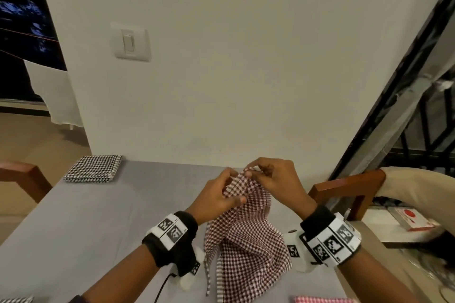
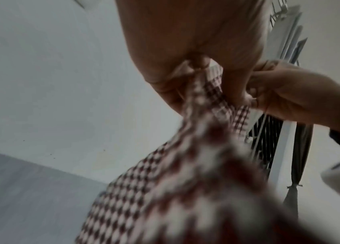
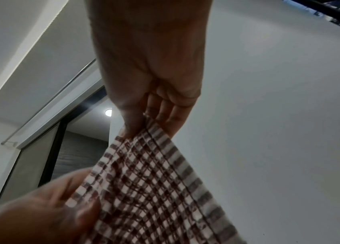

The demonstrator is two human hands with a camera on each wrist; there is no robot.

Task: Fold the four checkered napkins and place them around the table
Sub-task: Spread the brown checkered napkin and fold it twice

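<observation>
A dark red checkered napkin (image 1: 246, 236) hangs crumpled above the grey table (image 1: 98, 229), held up by both hands. My left hand (image 1: 221, 194) pinches its upper edge, and my right hand (image 1: 268, 174) pinches the top corner just beside it. In the left wrist view the left hand (image 2: 196, 71) grips the red napkin (image 2: 164, 189) with the right hand (image 2: 279, 95) close by. The right wrist view shows the right hand (image 3: 148, 122) pinching the napkin (image 3: 144, 181). A folded black checkered napkin (image 1: 94, 168) lies at the table's far left corner.
A pink checkered napkin (image 1: 322, 299) peeks in at the near right table edge and another checkered napkin (image 1: 14, 299) at the near left. Wooden chairs stand at the left (image 1: 22, 179) and right (image 1: 344, 189). A white wall (image 1: 221, 81) backs the table.
</observation>
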